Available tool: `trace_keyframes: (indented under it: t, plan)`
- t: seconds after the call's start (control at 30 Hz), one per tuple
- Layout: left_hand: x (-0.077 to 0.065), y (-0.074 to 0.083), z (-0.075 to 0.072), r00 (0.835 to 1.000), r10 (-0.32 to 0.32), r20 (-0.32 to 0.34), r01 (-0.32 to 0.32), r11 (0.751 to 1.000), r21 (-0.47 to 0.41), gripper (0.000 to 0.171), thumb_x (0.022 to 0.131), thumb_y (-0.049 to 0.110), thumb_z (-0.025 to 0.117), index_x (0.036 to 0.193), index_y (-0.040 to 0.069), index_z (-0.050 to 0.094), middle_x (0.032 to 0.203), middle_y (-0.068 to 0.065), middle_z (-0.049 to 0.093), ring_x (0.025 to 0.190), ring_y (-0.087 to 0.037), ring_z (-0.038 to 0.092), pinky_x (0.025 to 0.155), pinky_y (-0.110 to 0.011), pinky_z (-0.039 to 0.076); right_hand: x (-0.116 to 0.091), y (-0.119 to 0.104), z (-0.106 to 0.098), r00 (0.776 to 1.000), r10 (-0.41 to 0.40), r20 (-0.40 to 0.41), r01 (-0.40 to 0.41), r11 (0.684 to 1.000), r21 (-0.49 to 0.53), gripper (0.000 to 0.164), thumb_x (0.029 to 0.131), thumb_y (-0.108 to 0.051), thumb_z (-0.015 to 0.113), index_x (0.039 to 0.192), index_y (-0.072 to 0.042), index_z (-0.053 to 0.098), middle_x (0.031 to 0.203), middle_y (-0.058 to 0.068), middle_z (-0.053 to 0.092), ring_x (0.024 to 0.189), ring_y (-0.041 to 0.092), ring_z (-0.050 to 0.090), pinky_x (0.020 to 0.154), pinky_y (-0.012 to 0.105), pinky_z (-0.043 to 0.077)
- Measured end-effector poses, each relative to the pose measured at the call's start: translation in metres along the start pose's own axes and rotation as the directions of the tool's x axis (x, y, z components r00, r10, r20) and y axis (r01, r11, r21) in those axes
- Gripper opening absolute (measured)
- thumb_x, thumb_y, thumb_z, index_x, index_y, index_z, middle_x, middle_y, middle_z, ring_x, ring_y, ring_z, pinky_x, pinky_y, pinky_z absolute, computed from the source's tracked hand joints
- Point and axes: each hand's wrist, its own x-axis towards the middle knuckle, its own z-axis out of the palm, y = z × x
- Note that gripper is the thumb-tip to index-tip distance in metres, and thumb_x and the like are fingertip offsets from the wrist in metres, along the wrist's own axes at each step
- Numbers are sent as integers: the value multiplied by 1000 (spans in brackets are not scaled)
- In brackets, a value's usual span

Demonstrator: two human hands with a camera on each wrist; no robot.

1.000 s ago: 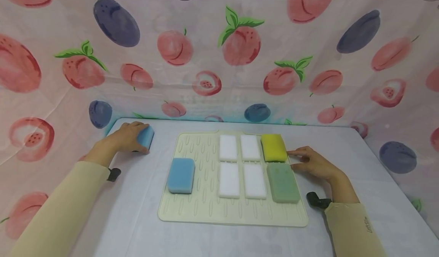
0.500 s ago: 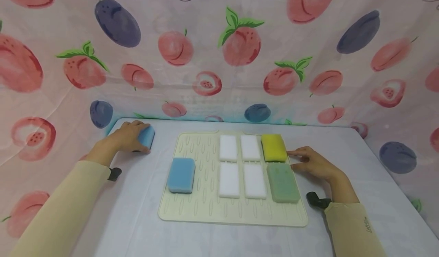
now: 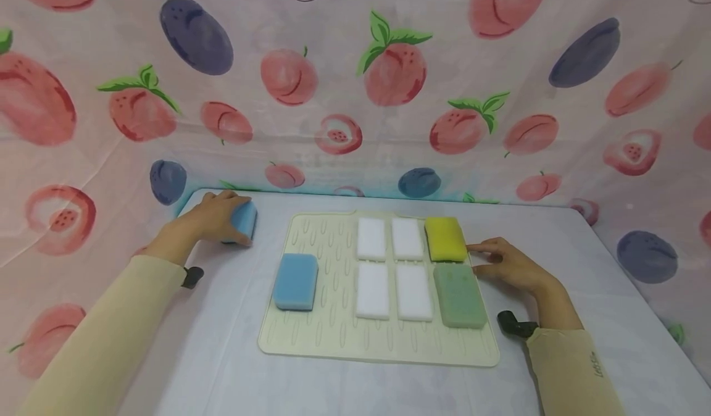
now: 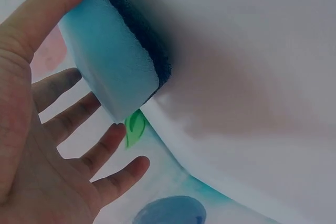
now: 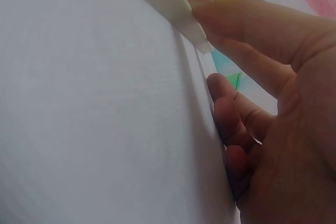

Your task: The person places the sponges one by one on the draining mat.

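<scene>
My left hand grips a blue sponge at the table's back left corner. In the left wrist view the thumb is on one side of this sponge and fingertips on the other; its dark scouring layer faces the table. Out to the right, my right hand has its index fingertip and thumb at the right edge of a cream ribbed mat, beside a yellow sponge and a green sponge. The right wrist view shows these fingertips against the mat's edge, the other fingers bent near the tabletop.
Another blue sponge lies on the mat's left side. Several white sponges lie in two rows right of the mat's middle. A fruit-print cloth hangs behind the white-covered table.
My left hand has moved slightly to the right with the blue sponge in its grip. The right hand stays at the mat's edge. The head view has shifted a little.
</scene>
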Motion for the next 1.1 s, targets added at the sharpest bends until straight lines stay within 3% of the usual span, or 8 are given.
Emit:
trace_keyframes:
  t: [0.43, 0.77, 1.1]
  plan:
    - [7, 28, -4, 999, 29, -23, -29, 1000, -3, 111, 72, 60, 89, 159, 10, 40, 160, -25, 34, 140, -57, 37, 110, -72, 39, -1, 2, -1, 1000, -11, 1, 11, 1000, -18, 63, 89, -35, 80, 146, -15, 61, 145, 18, 46, 128, 39, 44, 105, 61, 42]
    - [15, 50, -3, 998, 60, -36, -60, 998, -5, 110, 72, 60, 89, 159, 14, 42, 155, -18, 42, 137, -49, 42, 112, -67, 41, -1, 0, 1, 1000, -13, -4, 13, 1000, -25, 63, 89, -33, 80, 146, -14, 61, 141, 17, 47, 124, 36, 43, 100, 54, 43]
    - [19, 64, -2, 998, 63, -11, -63, 998, 5, 109, 73, 64, 87, 160, 16, 41, 160, -18, 37, 140, -49, 40, 112, -69, 39, -1, -1, 0, 1000, -9, 1, 9, 1000, -10, 63, 89, -32, 80, 146, -14, 61, 142, 18, 46, 123, 35, 42, 100, 53, 42]
